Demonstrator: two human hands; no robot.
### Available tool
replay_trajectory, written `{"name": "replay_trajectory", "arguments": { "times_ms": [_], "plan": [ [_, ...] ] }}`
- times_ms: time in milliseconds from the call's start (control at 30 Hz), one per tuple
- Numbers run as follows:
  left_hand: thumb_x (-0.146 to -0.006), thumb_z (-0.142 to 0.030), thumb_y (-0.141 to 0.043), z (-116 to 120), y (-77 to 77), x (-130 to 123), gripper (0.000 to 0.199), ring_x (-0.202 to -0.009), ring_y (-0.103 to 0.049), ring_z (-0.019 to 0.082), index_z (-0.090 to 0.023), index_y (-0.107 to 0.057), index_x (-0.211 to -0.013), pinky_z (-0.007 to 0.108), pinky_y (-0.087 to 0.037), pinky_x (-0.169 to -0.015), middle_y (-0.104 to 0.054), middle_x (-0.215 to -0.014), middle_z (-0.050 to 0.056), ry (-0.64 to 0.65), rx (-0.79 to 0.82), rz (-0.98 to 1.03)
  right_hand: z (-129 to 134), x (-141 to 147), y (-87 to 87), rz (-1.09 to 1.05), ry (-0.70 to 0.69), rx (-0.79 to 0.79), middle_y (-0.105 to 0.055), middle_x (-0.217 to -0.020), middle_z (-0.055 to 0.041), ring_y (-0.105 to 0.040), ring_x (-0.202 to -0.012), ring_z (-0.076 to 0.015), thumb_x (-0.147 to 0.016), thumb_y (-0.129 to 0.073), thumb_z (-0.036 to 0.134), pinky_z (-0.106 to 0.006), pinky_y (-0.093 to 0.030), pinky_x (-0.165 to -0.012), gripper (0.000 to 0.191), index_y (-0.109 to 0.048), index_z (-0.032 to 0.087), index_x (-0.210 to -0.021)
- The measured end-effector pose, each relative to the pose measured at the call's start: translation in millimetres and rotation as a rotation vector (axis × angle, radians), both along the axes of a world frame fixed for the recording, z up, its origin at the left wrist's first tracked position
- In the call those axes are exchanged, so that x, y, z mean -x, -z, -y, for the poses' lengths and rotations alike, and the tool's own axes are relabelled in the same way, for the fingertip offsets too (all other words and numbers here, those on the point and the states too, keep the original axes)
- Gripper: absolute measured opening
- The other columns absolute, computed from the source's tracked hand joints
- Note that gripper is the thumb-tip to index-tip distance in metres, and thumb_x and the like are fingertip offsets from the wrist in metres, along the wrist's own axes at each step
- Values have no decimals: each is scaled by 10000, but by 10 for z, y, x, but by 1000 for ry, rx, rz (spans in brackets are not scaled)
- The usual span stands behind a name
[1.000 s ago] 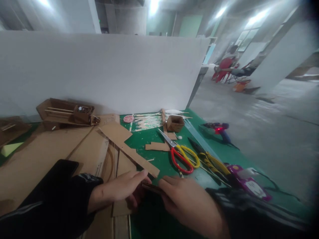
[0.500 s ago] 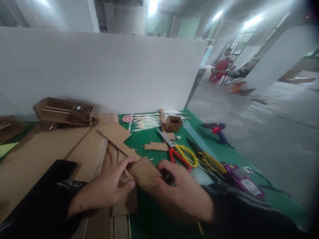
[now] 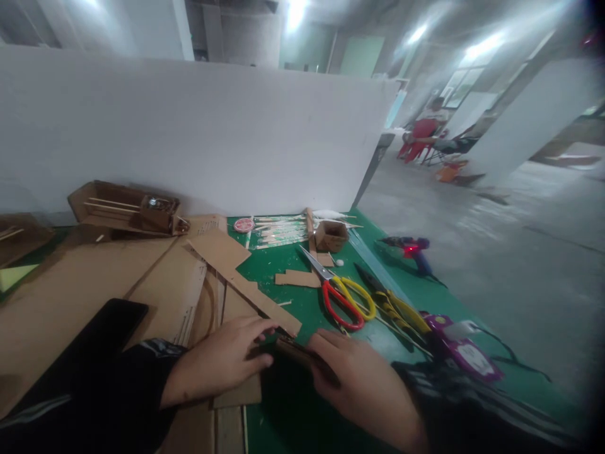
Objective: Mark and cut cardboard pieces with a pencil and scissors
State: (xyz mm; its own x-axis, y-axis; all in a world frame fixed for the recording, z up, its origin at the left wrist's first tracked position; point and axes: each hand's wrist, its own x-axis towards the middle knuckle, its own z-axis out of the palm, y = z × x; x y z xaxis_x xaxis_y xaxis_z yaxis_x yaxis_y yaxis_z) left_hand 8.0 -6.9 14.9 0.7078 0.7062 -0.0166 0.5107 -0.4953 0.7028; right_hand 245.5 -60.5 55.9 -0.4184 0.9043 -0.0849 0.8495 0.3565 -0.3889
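Observation:
A small brown cardboard piece [image 3: 307, 359], seen nearly edge-on, is held in my right hand [image 3: 357, 372], whose fingers wrap round its right part. Just left of it is my left hand [image 3: 224, 359], thumb and fingers apart, with a gap between them; its fingertips are near the piece's left end. Beyond both hands, a long cardboard strip [image 3: 255, 296] lies at a slant. Scissors [image 3: 338, 293] with red and yellow handles lie open past my right hand, beside pliers [image 3: 394, 309] with yellow-and-black handles.
Cardboard sheets [image 3: 137, 265] and a black phone [image 3: 116, 325] lie at left. Behind are a cardboard assembly [image 3: 125, 211], a small cardboard box [image 3: 331, 236] and wooden sticks [image 3: 281, 230]. A glue gun [image 3: 411, 249] stands at right. A white panel [image 3: 198, 132] borders the table; a seated person [image 3: 433, 116] is far off.
The cardboard piece has turned from showing its broad face to nearly edge-on and moved slightly nearer. My left hand has come off it, and my right hand has closed further round it.

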Motion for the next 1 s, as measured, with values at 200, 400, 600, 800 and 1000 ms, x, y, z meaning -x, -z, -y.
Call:
{"name": "replay_trajectory", "arguments": {
  "times_ms": [200, 400, 600, 800, 1000],
  "plan": [
    [-877, -140, -619, -52, 190, -136, 318, -1030, -648, 166, -268, -653, -1166, 245, -477, -906, -705, -1114, 3, 11, -29, 93, -15, 6, 96, -23, -13, -30, -679, -892, -35, -619, -742, -170, -825, -510, 116, -261, -379, -617, 144, -588, 208, -903],
    [-895, -155, -588, -45, 245, -139, 263, -992, -660, 186, -255, -678, -1121, 278, -489, -888, -725, -1084, 18, 0, -53, 47, -32, -11, 130, -62, 6, 8, -668, -911, -38, -626, -772, -173, -809, -516, 110, -254, -395, -631, 146, -570, 208, -904],
    [-901, -170, -564, -30, 175, -140, 282, -1002, -669, 193, -257, -685, -1141, 275, -489, -890, -736, -1106, 21, -27, -13, 43, -35, 8, 102, -22, 11, 20, -648, -853, -16, -603, -717, -162, -833, -532, 130, -258, -361, -602, 86, -546, 214, -850],
    [-910, -208, -539, -16, 129, -155, 262, -965, -690, 207, -268, -700, -1108, 276, -494, -858, -752, -1071, 16, -49, 34, -20, -33, 16, 85, 38, 9, 36, -630, -798, -3, -571, -657, -154, -863, -541, 149, -266, -314, -560, 84, -537, 212, -809],
    [-934, -230, -495, 31, 94, -170, 266, -964, -688, 210, -273, -704, -1094, 280, -492, -873, -752, -1047, 23, -74, 34, -54, -40, 34, 90, 73, 6, 31, -650, -842, -16, -599, -719, -175, -863, -546, 145, -281, -305, -575, 64, -566, 205, -854]
  ]
}}
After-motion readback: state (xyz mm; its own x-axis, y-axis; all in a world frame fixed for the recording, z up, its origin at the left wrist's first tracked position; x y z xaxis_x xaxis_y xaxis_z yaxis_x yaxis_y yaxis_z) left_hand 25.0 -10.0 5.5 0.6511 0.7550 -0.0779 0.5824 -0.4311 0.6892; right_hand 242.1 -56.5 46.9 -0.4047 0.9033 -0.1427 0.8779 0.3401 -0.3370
